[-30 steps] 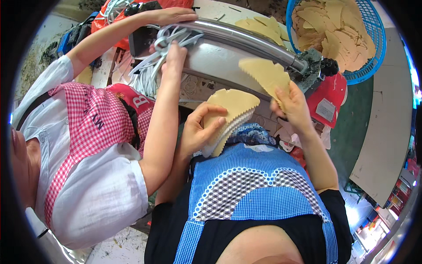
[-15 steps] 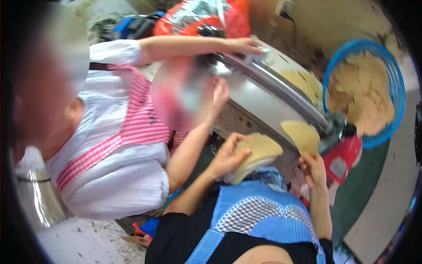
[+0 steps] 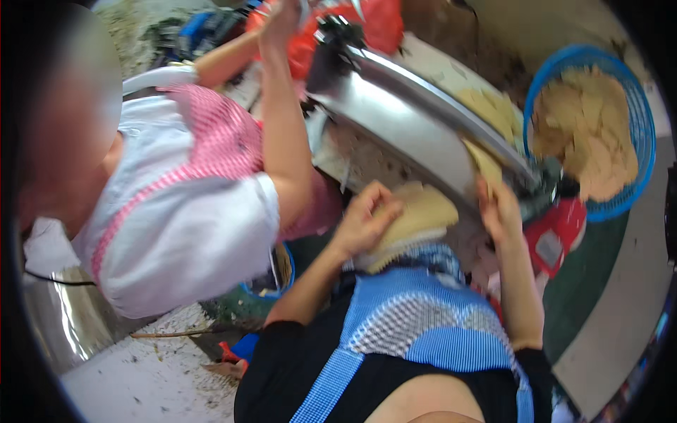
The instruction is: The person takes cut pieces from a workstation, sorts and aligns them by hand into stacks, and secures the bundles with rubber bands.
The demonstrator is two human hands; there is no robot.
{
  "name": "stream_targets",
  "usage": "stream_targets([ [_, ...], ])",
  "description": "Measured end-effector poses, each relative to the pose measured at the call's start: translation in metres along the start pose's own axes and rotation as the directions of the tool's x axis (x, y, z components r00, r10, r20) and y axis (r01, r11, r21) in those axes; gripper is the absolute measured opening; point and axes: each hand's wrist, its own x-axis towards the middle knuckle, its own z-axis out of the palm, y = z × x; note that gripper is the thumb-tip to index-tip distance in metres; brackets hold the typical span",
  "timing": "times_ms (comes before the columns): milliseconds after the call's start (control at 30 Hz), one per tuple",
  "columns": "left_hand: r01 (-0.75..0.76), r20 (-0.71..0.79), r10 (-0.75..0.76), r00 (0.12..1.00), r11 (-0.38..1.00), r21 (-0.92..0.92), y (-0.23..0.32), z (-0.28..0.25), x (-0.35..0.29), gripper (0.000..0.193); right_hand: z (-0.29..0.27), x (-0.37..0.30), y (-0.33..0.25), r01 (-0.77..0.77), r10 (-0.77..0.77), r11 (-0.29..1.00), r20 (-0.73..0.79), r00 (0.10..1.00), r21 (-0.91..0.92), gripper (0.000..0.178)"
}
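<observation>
Five fingers of the left hand (image 3: pixel 367 220) are closed around the edge of a thick stack of tan, fan-shaped sheets (image 3: pixel 423 208), thumb on top, with paler layers showing beneath. At three o'clock from that stack, the right hand (image 3: pixel 502 210) pinches one narrow-looking tan sheet (image 3: pixel 484 161) by its lower end, its tip pointing toward eleven (whether it touches the metal behind it, I cannot tell). At twelve o'clock lies a long, shiny silver metal panel (image 3: pixel 416 130); past it, toward one, loose tan sheets (image 3: pixel 490 113) lie on the worktop. A round blue plastic lattice basket (image 3: pixel 644 134) sits at two o'clock, heaped with tan and pinkish-tan pieces (image 3: pixel 589 123). At eight o'clock, low down, is a small blue-rimmed container (image 3: pixel 271 295), its contents too blurred to identify. A co-worker's raised hand (image 3: pixel 280 29) is at eleven, by a bright red plastic bag (image 3: pixel 383 28).
</observation>
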Motion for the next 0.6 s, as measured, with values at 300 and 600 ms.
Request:
stream_targets([
  [300,0.000,0.052,0.003,0.999,0.998,-0.056,0.009,0.017,0.009,0.023,0.073,-0.066,0.001,0.356,-0.107,0.511,0.353,0.929,-0.782,0.018],
  [600,0.106,0.304,-0.063,0.950,0.986,-0.127,0.013,0.023,0.008,0.033,0.053,-0.088,0.003,0.039,0.048,0.789,0.124,0.991,-0.614,0.022],
])
